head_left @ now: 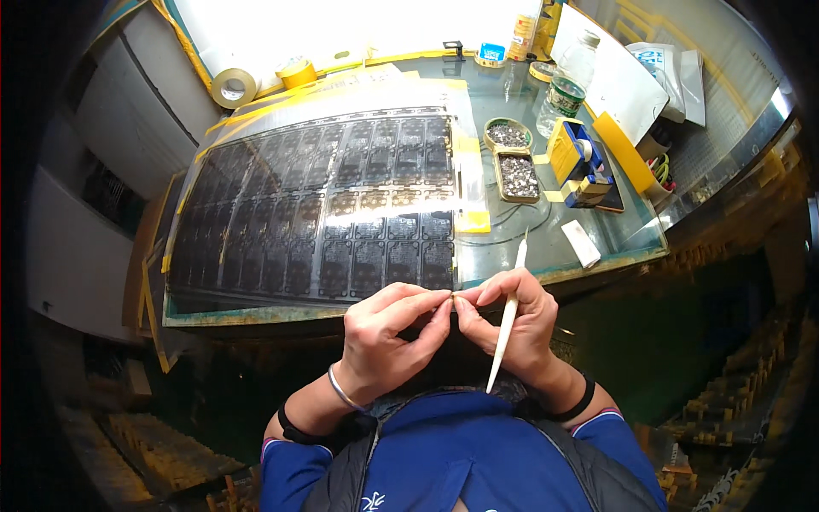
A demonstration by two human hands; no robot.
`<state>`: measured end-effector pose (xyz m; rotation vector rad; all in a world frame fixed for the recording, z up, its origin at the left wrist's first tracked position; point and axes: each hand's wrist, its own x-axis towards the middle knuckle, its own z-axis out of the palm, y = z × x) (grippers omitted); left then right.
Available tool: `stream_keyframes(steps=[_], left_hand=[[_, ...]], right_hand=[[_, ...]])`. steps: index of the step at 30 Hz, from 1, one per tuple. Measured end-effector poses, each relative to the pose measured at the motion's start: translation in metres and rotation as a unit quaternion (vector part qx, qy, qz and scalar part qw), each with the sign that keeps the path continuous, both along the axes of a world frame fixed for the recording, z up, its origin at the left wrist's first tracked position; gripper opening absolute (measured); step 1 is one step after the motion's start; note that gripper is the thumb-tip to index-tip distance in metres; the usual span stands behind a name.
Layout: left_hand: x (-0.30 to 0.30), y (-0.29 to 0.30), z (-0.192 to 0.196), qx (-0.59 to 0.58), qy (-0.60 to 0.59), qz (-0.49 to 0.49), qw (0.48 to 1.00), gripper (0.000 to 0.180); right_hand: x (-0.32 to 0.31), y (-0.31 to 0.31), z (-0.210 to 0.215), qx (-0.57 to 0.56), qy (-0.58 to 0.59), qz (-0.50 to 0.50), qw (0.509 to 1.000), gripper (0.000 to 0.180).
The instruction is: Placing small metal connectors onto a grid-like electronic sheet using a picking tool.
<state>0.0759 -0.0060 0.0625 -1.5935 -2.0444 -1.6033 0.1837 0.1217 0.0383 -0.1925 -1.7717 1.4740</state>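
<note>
My left hand (380,333) and my right hand (531,328) meet fingertip to fingertip in front of the table's near edge. The thumb and index finger of each are closed in a pinch, and whatever lies between them is too small to make out. A slim cream-coloured stick (500,358), tapered toward both ends, is also held in my right hand, slanting up between the fingers. Just beyond my left hand lies a large dark sheet (367,218), patterned with rows of rectangular, circuit-like panels. Glare crosses it.
On the right stand a round tin (507,134) and a rectangular tin (518,177) of small pieces, a blue tape dispenser (583,175), a plastic bottle (566,96) and a white block (581,244). Tape rolls (235,88) sit far left. A bright light panel (341,26) spans the back.
</note>
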Motion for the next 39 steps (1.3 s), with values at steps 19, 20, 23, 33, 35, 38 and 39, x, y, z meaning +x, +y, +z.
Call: stream_keyframes(steps=[19,20,23,33,35,38,39], left_hand=[[-0.007,-0.005,-0.001,-0.099,-0.235,-0.045,0.966,0.009],[-0.006,-0.005,-0.002,-0.097,-0.245,-0.043,0.964,0.009],[-0.007,-0.005,-0.005,-0.09,-0.274,-0.05,0.956,0.01],[-0.016,-0.006,-0.006,-0.086,-0.461,-0.15,0.87,0.012],[-0.019,-0.005,-0.007,-0.084,-0.499,-0.155,0.849,0.011],[-0.023,-0.004,-0.011,-0.076,-0.569,-0.173,0.801,0.009],[-0.024,-0.004,-0.014,-0.068,-0.6,-0.188,0.774,0.009]], right_hand=[[-0.002,0.001,-0.002,0.2,-0.012,-0.067,0.977,0.027],[-0.002,0.0,-0.002,0.2,-0.012,-0.066,0.977,0.027],[-0.002,-0.001,-0.002,0.192,-0.015,-0.059,0.98,0.028],[-0.002,0.0,-0.005,0.163,-0.015,-0.039,0.986,0.031],[-0.002,0.0,-0.005,0.155,-0.014,-0.034,0.987,0.032],[0.0,0.0,-0.006,0.078,-0.032,0.0,0.996,0.03],[0.001,0.0,-0.004,-0.012,-0.034,0.045,0.998,0.029]])
